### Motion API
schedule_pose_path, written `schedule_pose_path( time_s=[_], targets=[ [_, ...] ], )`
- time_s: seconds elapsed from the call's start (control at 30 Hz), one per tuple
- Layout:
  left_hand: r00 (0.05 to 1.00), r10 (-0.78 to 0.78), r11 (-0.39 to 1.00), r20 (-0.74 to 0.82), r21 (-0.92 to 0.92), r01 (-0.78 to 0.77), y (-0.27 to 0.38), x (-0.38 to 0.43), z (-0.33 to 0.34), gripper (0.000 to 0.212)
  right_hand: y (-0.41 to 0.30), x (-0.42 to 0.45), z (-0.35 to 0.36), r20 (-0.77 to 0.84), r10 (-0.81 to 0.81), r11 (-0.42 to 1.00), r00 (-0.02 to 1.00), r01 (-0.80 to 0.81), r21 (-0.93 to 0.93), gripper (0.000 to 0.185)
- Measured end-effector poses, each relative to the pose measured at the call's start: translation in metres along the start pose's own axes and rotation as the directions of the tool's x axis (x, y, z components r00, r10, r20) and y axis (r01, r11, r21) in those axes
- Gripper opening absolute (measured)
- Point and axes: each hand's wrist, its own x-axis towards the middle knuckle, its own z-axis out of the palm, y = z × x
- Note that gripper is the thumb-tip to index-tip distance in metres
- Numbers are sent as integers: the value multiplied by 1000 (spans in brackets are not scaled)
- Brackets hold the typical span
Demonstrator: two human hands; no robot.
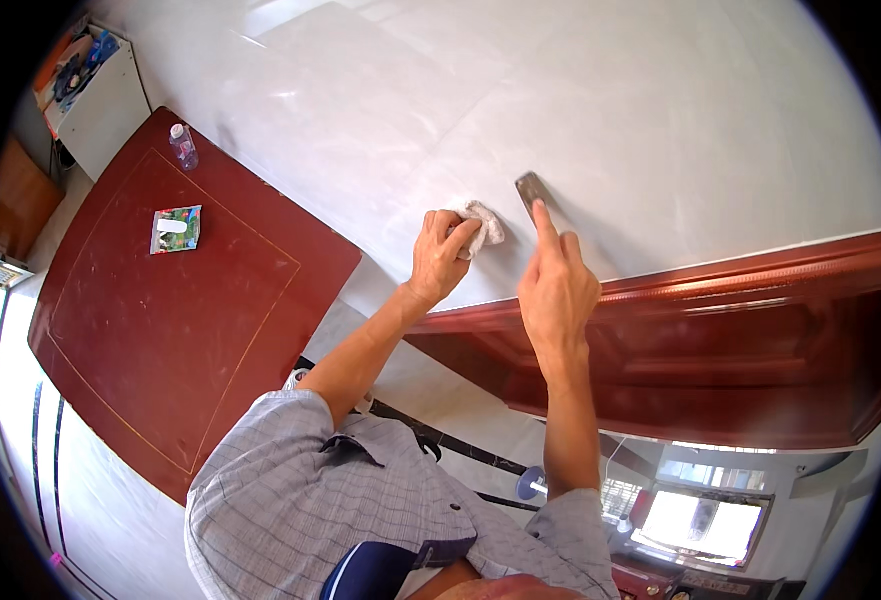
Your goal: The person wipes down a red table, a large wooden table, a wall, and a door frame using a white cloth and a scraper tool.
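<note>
Before me is a pale, glossy wall (635, 112) with faint joint lines. My left hand (435, 259) grips a crumpled white cloth (488, 229) against it, low down near the dark red wooden panelled door (710, 360). A little to the right, my right hand (559, 300) holds a flat, dark grey-brown tool (528, 186) by its lower part, the index finger laid along it. The tool looks like a small scraper or blade, but its exact kind is unclear. Its upper end meets or nearly meets the wall, and my fingers hide the rest.
On the left stands a dark red table (185, 322), with a clear plastic bottle (185, 150) and a printed packet (178, 241) bearing a white object (172, 226). A white cabinet (110, 112) holding clothes is behind it. A bright framed panel (699, 521) shows at lower right.
</note>
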Motion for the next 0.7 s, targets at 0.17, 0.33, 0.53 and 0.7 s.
schedule_pose_path(
  time_s=[0.17, 0.33, 0.53, 0.7],
  targets=[
    [1000, -18, 1000, 1, -11, 18, 0, -1, 1, 56, 4, 0, 2, -17, -29, 999, 999, 28, -20, 56],
    [1000, -22, 1000, -2, 5, 22, 0, -2, 1, 54, -8, 10, 0, 18, -38, 999, 999, 38, -13, 59],
    [1000, 8, 1000, 6, -6, -8, 1, 1, 1, 53, 6, -3, 1, -21, -38, 999, 999, 38, -36, 59],
    [999, -36, 999, 6, -3, 36, -2, -2, -1, 52, 1, 5, 7, -26, -72, 997, 997, 71, -17, 59]
  ],
)
